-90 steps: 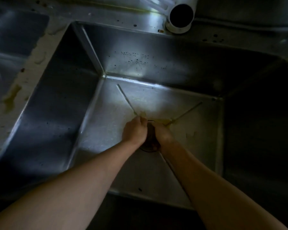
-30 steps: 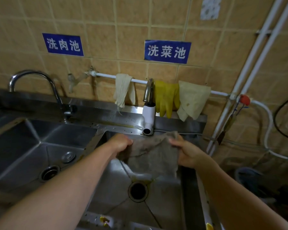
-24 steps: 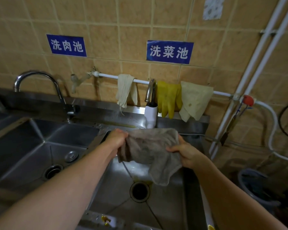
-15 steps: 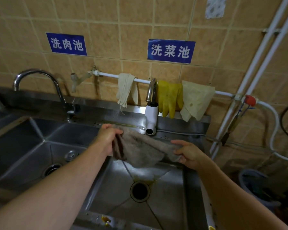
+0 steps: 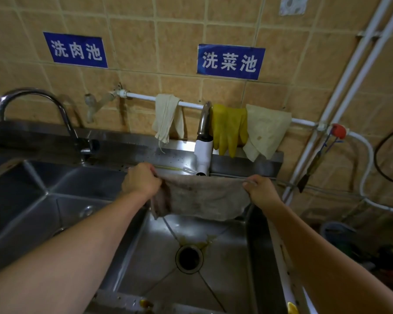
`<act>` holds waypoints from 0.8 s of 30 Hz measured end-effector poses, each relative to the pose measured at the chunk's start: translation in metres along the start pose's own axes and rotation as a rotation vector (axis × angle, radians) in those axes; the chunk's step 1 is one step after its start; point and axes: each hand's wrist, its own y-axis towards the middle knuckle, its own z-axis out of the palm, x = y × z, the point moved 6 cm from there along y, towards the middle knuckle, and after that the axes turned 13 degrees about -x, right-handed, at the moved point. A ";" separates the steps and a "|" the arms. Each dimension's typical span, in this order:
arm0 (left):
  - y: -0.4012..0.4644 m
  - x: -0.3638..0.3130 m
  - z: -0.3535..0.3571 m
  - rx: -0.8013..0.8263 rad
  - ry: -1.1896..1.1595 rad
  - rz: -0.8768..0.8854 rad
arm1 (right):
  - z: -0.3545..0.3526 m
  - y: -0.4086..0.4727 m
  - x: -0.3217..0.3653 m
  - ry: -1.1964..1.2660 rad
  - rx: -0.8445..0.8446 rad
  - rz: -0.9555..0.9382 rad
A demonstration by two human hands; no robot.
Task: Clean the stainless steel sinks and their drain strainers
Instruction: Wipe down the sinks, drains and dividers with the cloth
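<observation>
Now left hand (image 5: 141,180) and right hand (image 5: 260,189) pinch a grey, seemingly dirty cloth (image 5: 202,198) taut above the sink (image 5: 227,252)

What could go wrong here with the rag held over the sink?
The rag, stretched between the left hand and right hand, looks dirty, so wiping may smear grime back onto the sink. The drain looks open, with no strainer visible, so scraps could wash down.
</observation>
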 end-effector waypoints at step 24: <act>-0.033 -0.032 0.087 0.635 -0.875 -0.574 | 0.072 -0.035 0.042 0.503 0.138 0.321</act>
